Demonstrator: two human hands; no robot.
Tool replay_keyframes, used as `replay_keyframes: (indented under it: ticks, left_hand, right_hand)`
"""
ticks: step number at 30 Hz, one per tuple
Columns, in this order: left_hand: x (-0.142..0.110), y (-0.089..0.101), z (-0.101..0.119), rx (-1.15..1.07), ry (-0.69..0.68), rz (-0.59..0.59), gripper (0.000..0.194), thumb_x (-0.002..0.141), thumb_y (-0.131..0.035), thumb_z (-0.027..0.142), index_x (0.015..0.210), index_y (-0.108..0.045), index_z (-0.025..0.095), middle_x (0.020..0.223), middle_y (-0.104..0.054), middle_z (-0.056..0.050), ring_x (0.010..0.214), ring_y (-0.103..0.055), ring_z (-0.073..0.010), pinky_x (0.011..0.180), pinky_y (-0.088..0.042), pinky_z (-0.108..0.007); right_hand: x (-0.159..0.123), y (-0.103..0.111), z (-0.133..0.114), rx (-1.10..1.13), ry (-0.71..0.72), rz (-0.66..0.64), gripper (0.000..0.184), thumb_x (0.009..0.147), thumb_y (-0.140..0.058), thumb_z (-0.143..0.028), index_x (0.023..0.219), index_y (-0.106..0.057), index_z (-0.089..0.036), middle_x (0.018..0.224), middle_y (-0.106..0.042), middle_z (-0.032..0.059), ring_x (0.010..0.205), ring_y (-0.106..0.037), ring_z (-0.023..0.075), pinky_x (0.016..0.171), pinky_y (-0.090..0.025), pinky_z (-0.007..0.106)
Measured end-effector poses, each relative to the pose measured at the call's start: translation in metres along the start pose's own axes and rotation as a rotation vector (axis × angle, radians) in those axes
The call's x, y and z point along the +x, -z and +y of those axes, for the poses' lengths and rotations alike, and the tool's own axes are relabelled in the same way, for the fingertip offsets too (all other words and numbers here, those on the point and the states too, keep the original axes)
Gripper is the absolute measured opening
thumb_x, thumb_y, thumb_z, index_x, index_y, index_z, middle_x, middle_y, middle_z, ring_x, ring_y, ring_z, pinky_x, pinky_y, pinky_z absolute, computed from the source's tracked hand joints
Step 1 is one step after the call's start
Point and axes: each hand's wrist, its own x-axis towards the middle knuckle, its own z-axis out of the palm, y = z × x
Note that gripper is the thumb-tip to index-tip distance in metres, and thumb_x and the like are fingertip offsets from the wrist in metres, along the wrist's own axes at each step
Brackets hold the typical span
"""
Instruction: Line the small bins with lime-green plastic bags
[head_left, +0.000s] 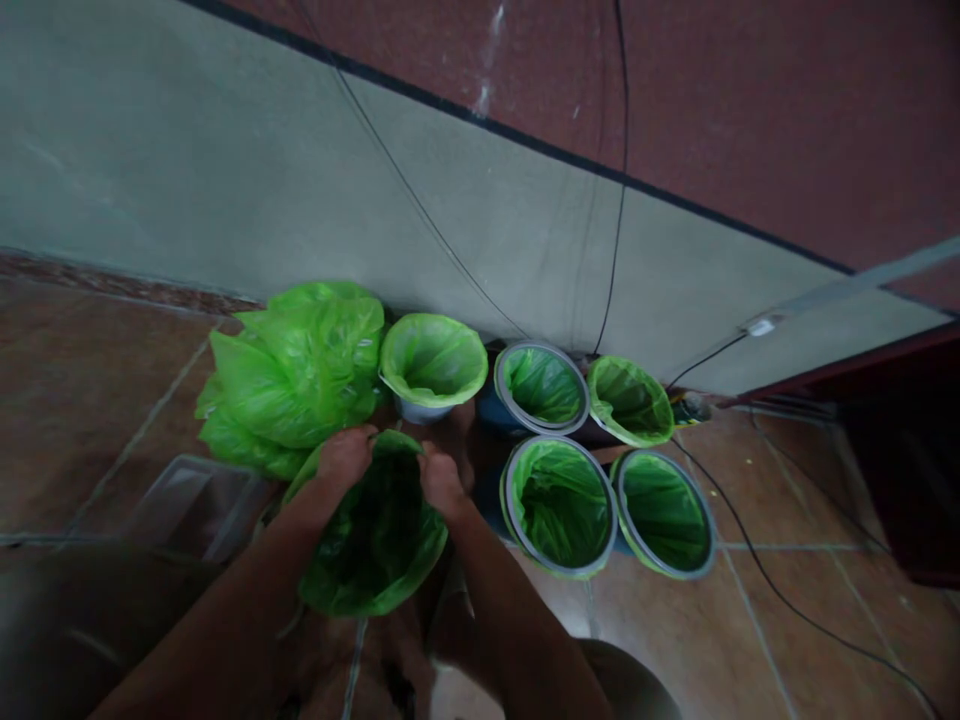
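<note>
Both my hands are at the far rim of a bin lined with a green trash bag [375, 595], low in the middle of the view. My left hand [346, 455] pinches the bag's edge on the left. On the right, my right hand [442, 478] has its fingers closed on the same edge. The bag's mouth is spread wide and its inside is dark; the bin beneath is mostly hidden. Just beyond my left hand lies a puffed-up heap of green bags [300, 365]. A light bin with a green liner [435, 360] stands beyond my hands.
To the right stand several lined bins, among them a grey-rimmed bin [559, 505] and another by the wall [541, 385]. A clear plastic container [199, 505] sits at left. A black cable [787, 590] crosses the tiled floor. The wall [225, 150] runs behind.
</note>
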Motion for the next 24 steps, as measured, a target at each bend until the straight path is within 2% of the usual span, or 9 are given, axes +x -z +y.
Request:
replay_keyframes:
  ticks: [3,5,7,9,11,13,16,20,24]
  left_hand:
    - [0.007,-0.002,0.006,0.038,-0.097,0.003,0.038,0.087,-0.045,0.017,0.121,-0.061,0.018,0.120,-0.067,-0.011,0.112,-0.061,-0.0232,0.098,-0.042,-0.035]
    - [0.008,-0.002,0.012,0.045,-0.164,0.049,0.048,0.082,-0.049,0.015,0.129,-0.055,0.021,0.130,-0.061,-0.009,0.119,-0.056,-0.0241,0.102,-0.039,-0.039]
    - [0.008,-0.001,0.017,0.009,-0.189,0.111,0.057,0.079,-0.053,0.016,0.135,-0.048,0.021,0.137,-0.056,-0.008,0.124,-0.052,-0.0252,0.104,-0.037,-0.041]
    - [0.007,0.000,0.019,-0.058,-0.159,0.156,0.060,0.078,-0.055,0.019,0.137,-0.045,0.017,0.137,-0.055,-0.011,0.125,-0.051,-0.0250,0.105,-0.038,-0.038]
    - [0.008,0.000,0.018,-0.129,-0.103,0.195,0.057,0.080,-0.053,0.022,0.135,-0.047,0.011,0.135,-0.057,-0.014,0.124,-0.052,-0.0243,0.105,-0.039,-0.034]
    - [0.010,0.000,0.017,-0.174,-0.049,0.220,0.051,0.084,-0.049,0.026,0.131,-0.050,0.008,0.132,-0.058,-0.015,0.122,-0.054,-0.0244,0.104,-0.040,-0.032]
    - [0.017,0.001,0.019,-0.185,0.019,0.197,0.044,0.091,-0.041,0.032,0.125,-0.058,0.011,0.128,-0.062,-0.013,0.117,-0.058,-0.0242,0.100,-0.043,-0.033]
    - [0.026,0.000,0.021,-0.141,0.053,0.104,0.043,0.095,-0.034,0.036,0.117,-0.065,0.017,0.120,-0.068,-0.009,0.107,-0.064,-0.0229,0.092,-0.047,-0.031]
    - [0.023,-0.009,0.012,-0.085,-0.003,0.037,0.042,0.095,-0.034,0.038,0.115,-0.067,0.021,0.114,-0.071,-0.007,0.101,-0.067,-0.0217,0.087,-0.048,-0.028]
  right_hand:
    - [-0.024,-0.008,0.006,0.043,-0.149,0.085,0.029,0.098,-0.035,-0.023,0.112,-0.059,-0.015,0.097,-0.071,0.0106,0.087,-0.068,0.0188,0.071,-0.047,0.026]
    - [-0.047,-0.017,0.010,0.116,-0.310,0.178,0.033,0.098,-0.031,-0.021,0.115,-0.057,-0.011,0.100,-0.070,0.0147,0.089,-0.068,0.0215,0.071,-0.048,0.028]
    - [-0.071,-0.025,0.013,0.218,-0.407,0.270,0.035,0.097,-0.033,-0.021,0.122,-0.053,-0.008,0.107,-0.068,0.0180,0.096,-0.068,0.0238,0.077,-0.049,0.031]
    - [-0.089,-0.027,0.015,0.274,-0.413,0.364,0.043,0.095,-0.041,-0.027,0.131,-0.047,-0.005,0.117,-0.064,0.0217,0.108,-0.063,0.0270,0.086,-0.049,0.035]
    - [-0.095,-0.022,0.017,0.271,-0.386,0.468,0.053,0.092,-0.048,-0.033,0.135,-0.043,-0.003,0.126,-0.059,0.0237,0.118,-0.056,0.0295,0.094,-0.045,0.038]
    - [-0.087,-0.009,0.017,0.248,-0.343,0.543,0.049,0.093,-0.045,-0.033,0.133,-0.047,-0.005,0.127,-0.058,0.0220,0.121,-0.053,0.0285,0.098,-0.042,0.039]
    - [-0.055,0.015,0.014,0.234,-0.243,0.548,0.037,0.096,-0.038,-0.026,0.122,-0.058,-0.009,0.119,-0.063,0.0158,0.116,-0.055,0.0239,0.100,-0.040,0.035]
    - [-0.007,0.029,0.005,0.184,-0.058,0.411,0.034,0.096,-0.040,-0.025,0.118,-0.062,-0.012,0.117,-0.066,0.0116,0.111,-0.058,0.0201,0.100,-0.040,0.030]
    - [0.015,0.021,0.000,0.090,0.029,0.232,0.034,0.098,-0.038,-0.030,0.120,-0.061,-0.017,0.114,-0.068,0.0098,0.108,-0.060,0.0186,0.096,-0.041,0.029]
